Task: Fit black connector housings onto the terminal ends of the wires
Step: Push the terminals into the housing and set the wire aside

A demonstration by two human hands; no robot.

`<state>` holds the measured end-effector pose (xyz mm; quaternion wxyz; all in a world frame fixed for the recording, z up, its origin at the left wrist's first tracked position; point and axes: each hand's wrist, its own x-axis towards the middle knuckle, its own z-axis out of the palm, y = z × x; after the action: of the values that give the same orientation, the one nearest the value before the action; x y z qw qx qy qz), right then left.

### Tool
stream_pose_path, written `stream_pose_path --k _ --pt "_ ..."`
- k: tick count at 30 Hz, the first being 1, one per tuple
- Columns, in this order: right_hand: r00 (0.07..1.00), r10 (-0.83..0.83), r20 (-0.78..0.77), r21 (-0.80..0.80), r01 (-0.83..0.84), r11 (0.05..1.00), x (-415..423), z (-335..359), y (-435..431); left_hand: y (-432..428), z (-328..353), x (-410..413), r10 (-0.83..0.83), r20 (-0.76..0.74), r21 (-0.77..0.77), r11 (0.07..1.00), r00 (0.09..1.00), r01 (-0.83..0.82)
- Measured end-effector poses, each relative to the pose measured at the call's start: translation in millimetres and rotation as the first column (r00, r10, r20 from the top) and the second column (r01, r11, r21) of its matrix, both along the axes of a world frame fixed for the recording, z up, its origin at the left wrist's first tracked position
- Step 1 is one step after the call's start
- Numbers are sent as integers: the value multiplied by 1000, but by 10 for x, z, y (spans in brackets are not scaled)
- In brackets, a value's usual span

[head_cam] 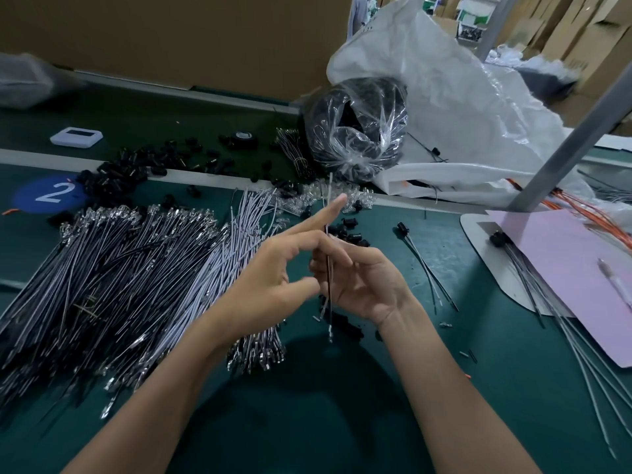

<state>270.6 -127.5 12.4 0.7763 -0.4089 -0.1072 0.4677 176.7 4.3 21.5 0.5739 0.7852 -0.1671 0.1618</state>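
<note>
Head view | right hand (362,278) pinches a wire pair (329,268) upright, terminals hanging low | left hand (280,268) loose, index out, holds nothing | black housings (352,234) just behind on surface (307,422) | advice: align terminal squarely before pushing in.
</note>
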Motion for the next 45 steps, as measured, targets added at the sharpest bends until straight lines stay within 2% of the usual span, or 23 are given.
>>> stream_pose_path --k 2,4,6,7,10,13,20,33,39,43,45 --pt "995 -17 102 1 17 1000 0 4 14 -14 12 4 41 2 -208 977 999 -40" --pt "975 -58 215 -66 74 995 -4 21 33 -10 9 36 242 -6 -401 888 970 -224" --pt "945 -77 317 -121 121 985 1 13 49 20 -16 78 430 -91 -495 763 898 -416" --pt "928 -77 364 -139 136 981 -9 23 56 43 -40 95 459 -144 -517 720 876 -463" --pt "868 -60 492 -200 180 963 -39 11 75 101 -102 136 414 -279 -504 704 866 -500" --pt "824 -53 564 -245 228 942 -67 8 89 108 -130 158 399 -330 -504 692 856 -517" --pt "816 -113 566 -232 290 929 -87 38 96 135 -130 133 347 -351 -650 578 869 -494" --pt "807 -60 588 -275 269 923 -86 -1 116 129 -132 110 328 -379 -675 542 865 -501" --pt "791 -110 602 -188 273 943 -117 -21 148 120 -130 133 355 -371 -668 540 858 -512" --pt "754 -233 614 -131 389 912 -84 16 127 100 -156 150 342 -311 -663 590 887 -460" --pt "741 -323 588 -90 457 885 -29 62 64 107 -197 163 381 -297 -581 656 876 -482"
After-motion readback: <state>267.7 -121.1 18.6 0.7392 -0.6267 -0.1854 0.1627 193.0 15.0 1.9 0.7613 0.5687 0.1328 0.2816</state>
